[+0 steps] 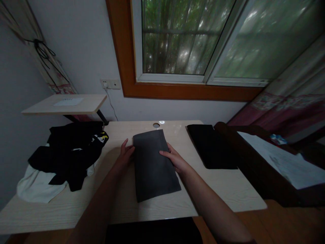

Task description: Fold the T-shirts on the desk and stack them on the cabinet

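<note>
A flat, dark grey rectangular piece, like a folder or a folded sheet point(153, 166), is in front of me over the desk, tilted slightly. My right hand point(175, 157) grips its right edge, with the thumb on the top face and the other fingers mostly hidden beneath. At the left edge, my left hand point(126, 154) touches the grey piece with its fingers apart. Whether any left fingertips reach under that edge I cannot tell.
Black and white clothes point(73, 152) lie heaped on the left of the pale wooden desk point(218, 189). Behind them stands a small raised shelf point(40, 106). A flat black rectangular thing point(213, 145) lies on the right. Beyond is dark furniture with a pale sheet point(281, 161).
</note>
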The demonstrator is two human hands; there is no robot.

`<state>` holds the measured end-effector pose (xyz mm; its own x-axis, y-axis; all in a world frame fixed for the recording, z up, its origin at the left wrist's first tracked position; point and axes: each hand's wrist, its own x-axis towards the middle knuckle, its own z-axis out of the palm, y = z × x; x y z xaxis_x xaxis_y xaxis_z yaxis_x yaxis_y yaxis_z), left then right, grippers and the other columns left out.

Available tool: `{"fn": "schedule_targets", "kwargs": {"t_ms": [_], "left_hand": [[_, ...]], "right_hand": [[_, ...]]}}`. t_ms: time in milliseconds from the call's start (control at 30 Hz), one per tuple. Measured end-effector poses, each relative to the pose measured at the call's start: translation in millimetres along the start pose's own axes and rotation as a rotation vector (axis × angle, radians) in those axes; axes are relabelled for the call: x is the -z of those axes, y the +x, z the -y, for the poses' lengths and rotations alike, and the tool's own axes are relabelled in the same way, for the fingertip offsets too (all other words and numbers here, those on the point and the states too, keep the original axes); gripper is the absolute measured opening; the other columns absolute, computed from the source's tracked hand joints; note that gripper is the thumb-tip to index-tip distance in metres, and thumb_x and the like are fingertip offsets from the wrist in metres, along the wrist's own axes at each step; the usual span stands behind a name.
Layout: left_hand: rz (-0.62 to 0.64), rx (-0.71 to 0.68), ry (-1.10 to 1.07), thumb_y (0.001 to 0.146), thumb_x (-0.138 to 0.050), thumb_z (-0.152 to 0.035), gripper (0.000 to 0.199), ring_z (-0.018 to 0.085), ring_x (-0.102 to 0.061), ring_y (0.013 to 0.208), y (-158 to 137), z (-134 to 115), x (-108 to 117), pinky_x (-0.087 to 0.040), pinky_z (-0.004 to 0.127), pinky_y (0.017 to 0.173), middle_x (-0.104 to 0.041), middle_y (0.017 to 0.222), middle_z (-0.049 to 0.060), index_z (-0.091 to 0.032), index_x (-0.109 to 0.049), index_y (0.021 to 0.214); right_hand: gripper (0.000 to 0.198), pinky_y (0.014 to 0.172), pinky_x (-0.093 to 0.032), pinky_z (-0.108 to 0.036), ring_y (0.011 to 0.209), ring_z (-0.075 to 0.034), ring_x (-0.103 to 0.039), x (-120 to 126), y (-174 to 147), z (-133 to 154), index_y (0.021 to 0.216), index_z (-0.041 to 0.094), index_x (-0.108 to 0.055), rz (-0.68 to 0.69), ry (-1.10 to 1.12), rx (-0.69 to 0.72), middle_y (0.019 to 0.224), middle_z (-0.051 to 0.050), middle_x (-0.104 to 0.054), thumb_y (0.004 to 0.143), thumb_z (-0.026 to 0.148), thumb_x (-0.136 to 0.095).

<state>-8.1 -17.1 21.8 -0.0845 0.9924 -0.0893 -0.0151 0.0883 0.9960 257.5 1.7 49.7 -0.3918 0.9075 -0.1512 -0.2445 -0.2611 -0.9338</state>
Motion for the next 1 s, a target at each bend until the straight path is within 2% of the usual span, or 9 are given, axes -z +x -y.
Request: {"fn": "schedule_targets", "kwargs": {"t_ms": [67, 167, 300, 500, 767, 867, 1000], "left_hand": [[0.064, 0.085, -0.087, 0.099, -0.049, -0.049, 0.080, 0.025, -0.068, 0.117, -3, -4, -5, -0.059, 0.042, 0.092, -0.059, 0.143, 0.014, -0.032, -0.001, 0.161], [0.133, 0.105, -0.165, 0.096, -0.056, -0.045, 0.083, 0.027, -0.069, 0.116, -6, -9, -7, -0.060, 0.044, 0.092, -0.063, 0.139, 0.012, -0.033, -0.006, 0.161], [0.126, 0.064, -0.222, 0.087, -0.070, -0.038, 0.095, 0.029, -0.069, 0.115, -8, -9, -6, -0.061, 0.045, 0.091, -0.063, 0.139, 0.011, -0.037, -0.008, 0.159], [0.103, 0.034, -0.268, 0.083, -0.075, -0.035, 0.100, 0.030, -0.067, 0.118, -11, -10, -9, -0.059, 0.044, 0.095, -0.062, 0.141, 0.010, -0.038, -0.011, 0.160], [0.079, 0.079, -0.379, 0.079, -0.080, -0.031, 0.100, 0.028, -0.069, 0.111, -9, -8, -10, -0.057, 0.045, 0.095, -0.067, 0.132, 0.009, -0.039, -0.019, 0.158], [0.076, 0.069, -0.408, 0.081, -0.079, -0.031, 0.094, 0.026, -0.067, 0.116, -7, -7, -11, -0.054, 0.044, 0.100, -0.064, 0.136, 0.009, -0.037, -0.023, 0.157], [0.067, 0.056, -0.429, 0.083, -0.077, -0.029, 0.090, 0.023, -0.069, 0.111, -7, -9, -13, -0.054, 0.045, 0.100, -0.057, 0.144, 0.013, -0.034, -0.023, 0.154]], "right_hand": [[0.057, 0.092, -0.058, -0.041, 0.102, -0.025, -0.072, -1, 0, 0, 0.124, 0.028, -0.055, 0.008, 0.015, -0.004, 0.120, -0.004, -0.072, 0.073, 0.038, -0.080], [0.060, 0.095, -0.057, -0.041, 0.104, -0.025, -0.072, -1, -1, -1, 0.126, 0.028, -0.057, 0.043, 0.022, -0.022, 0.121, -0.004, -0.073, 0.072, 0.038, -0.081], [0.052, 0.096, -0.057, -0.040, 0.103, -0.025, -0.073, 3, -1, -2, 0.123, 0.025, -0.063, 0.084, 0.021, -0.094, 0.116, -0.006, -0.075, 0.076, 0.039, -0.081], [0.049, 0.098, -0.057, -0.041, 0.102, -0.025, -0.074, 6, 1, -4, 0.121, 0.021, -0.065, 0.081, 0.020, -0.189, 0.115, -0.009, -0.076, 0.079, 0.041, -0.081], [0.058, 0.101, -0.055, -0.044, 0.106, -0.026, -0.072, 4, -3, 1, 0.130, 0.027, -0.060, 0.093, 0.032, -0.082, 0.121, -0.004, -0.074, 0.078, 0.036, -0.083], [0.056, 0.101, -0.054, -0.044, 0.107, -0.027, -0.071, 8, -7, 12, 0.129, 0.028, -0.062, 0.067, -0.011, -0.029, 0.122, -0.004, -0.074, 0.078, 0.036, -0.082], [0.054, 0.098, -0.055, -0.044, 0.106, -0.028, -0.071, 25, -11, 38, 0.127, 0.028, -0.063, -0.015, -0.101, 0.016, 0.121, -0.005, -0.074, 0.077, 0.038, -0.082]]}}
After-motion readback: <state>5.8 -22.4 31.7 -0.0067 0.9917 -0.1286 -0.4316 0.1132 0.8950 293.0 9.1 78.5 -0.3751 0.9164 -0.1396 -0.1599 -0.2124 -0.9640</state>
